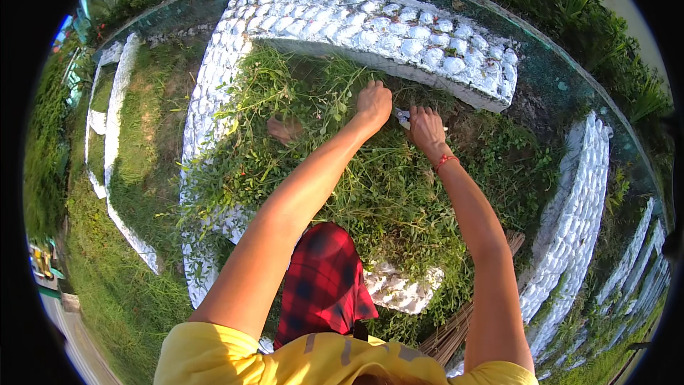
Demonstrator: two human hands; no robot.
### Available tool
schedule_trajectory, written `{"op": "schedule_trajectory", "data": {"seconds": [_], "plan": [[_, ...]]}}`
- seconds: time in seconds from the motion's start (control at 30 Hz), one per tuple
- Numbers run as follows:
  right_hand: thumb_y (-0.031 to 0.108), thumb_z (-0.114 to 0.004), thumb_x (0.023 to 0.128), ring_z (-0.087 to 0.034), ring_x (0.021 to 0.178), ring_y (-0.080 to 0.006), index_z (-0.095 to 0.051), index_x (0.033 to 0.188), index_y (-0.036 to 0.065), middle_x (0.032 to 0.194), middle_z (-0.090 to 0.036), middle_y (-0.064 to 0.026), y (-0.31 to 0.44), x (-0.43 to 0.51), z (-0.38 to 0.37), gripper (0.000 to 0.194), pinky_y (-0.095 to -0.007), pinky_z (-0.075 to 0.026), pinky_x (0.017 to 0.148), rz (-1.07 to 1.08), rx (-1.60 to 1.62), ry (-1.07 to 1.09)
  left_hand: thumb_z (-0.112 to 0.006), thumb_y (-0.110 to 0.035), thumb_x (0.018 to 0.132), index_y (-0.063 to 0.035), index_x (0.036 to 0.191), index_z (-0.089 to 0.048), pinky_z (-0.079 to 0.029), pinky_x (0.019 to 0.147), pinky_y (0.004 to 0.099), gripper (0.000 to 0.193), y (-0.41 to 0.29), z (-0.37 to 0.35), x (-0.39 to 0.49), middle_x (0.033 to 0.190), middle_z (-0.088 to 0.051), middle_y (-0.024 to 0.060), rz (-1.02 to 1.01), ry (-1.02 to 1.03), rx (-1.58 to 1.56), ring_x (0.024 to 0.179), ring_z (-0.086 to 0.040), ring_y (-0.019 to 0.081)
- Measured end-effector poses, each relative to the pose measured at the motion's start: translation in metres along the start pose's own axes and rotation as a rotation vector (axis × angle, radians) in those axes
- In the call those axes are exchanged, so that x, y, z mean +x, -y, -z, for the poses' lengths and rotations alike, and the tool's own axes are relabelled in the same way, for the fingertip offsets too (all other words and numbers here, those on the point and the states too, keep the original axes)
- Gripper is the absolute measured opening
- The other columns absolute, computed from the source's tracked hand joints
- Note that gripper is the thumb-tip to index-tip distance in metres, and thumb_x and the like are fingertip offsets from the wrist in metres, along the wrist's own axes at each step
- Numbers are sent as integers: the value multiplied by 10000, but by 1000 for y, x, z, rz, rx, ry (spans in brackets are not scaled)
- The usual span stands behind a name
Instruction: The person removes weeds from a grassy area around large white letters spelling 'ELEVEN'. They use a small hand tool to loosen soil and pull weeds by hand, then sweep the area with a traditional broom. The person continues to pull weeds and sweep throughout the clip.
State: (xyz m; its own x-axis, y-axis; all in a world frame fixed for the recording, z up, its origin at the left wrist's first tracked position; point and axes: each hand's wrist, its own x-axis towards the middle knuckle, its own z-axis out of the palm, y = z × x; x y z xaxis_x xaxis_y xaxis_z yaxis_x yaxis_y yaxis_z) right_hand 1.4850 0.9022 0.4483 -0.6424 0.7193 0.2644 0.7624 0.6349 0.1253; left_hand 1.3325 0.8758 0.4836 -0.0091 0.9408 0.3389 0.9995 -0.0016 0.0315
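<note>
My left hand [374, 102] is closed around thin grass stems just in front of the white wall's inner face. Close by on its right, my right hand [426, 128] grips hand pruners [403, 116], whose metal jaws point left toward the left hand. Part of a pale handle shows past the right fingers. Beneath both arms lies a dense mass of weeds and grass [385, 187], with leafy stems [278, 85] standing to the left of the hands. Whether the pruner jaws are apart is too small to tell.
A white-painted cobbled wall [342, 21] bends around the bed's far and left sides. More white borders [572, 214] stand right. A green curb [539, 32] curves behind. A bundle of thin sticks [449, 331] lies under my right arm. Leaves partly hide an unclear brownish shape [285, 129].
</note>
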Motion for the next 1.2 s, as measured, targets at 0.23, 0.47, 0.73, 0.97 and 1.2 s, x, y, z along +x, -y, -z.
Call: {"op": "schedule_trajectory", "data": {"seconds": [0.23, 0.47, 0.73, 0.97, 1.2], "plan": [[202, -730, 636, -475, 1003, -271, -501, 1086, 42, 983, -512, -125, 10, -31, 54, 529, -446, -337, 911, -1, -108, -313, -656, -314, 769, 7, 1158, -415, -406, 833, 380, 559, 53, -8, -2, 1140, -482, 142, 159, -339, 199, 997, -460, 259], [157, -517, 795, -465, 960, -241, -521, 1050, 17, 967, -512, -107, 40, 54, 26, 292, -418, -332, 892, 37, -439, -458, -510, -170, 832, 13, 827, -596, -404, 783, 368, 202, 86, -27, 14, 876, -539, 113, 107, -354, 119, 897, -487, 254], [138, -458, 832, -548, 886, -268, -544, 930, -3, 904, -585, -134, 56, 94, 6, 192, -376, -425, 782, 79, -196, -202, -530, -164, 815, -4, 904, -590, -389, 820, 365, 193, 88, -16, 12, 938, -519, 93, 88, -383, 14, 925, -470, 245], [175, -598, 743, -525, 906, -254, -533, 962, 23, 921, -550, -111, 46, 24, 21, 274, -397, -411, 784, 311, -85, -139, -508, -308, 855, 6, 1063, -529, -397, 828, 414, 377, 97, -16, -6, 1088, -523, 146, 108, -338, 72, 997, -481, 294], [204, -640, 698, -454, 955, -246, -506, 1013, 44, 960, -476, -99, 48, 53, 33, 378, -432, -336, 826, 11, -251, -322, -484, -143, 809, -19, 971, -612, -391, 842, 423, 241, 124, -18, 4, 991, -566, 161, 206, -67, 75, 1010, -475, 313]]}}
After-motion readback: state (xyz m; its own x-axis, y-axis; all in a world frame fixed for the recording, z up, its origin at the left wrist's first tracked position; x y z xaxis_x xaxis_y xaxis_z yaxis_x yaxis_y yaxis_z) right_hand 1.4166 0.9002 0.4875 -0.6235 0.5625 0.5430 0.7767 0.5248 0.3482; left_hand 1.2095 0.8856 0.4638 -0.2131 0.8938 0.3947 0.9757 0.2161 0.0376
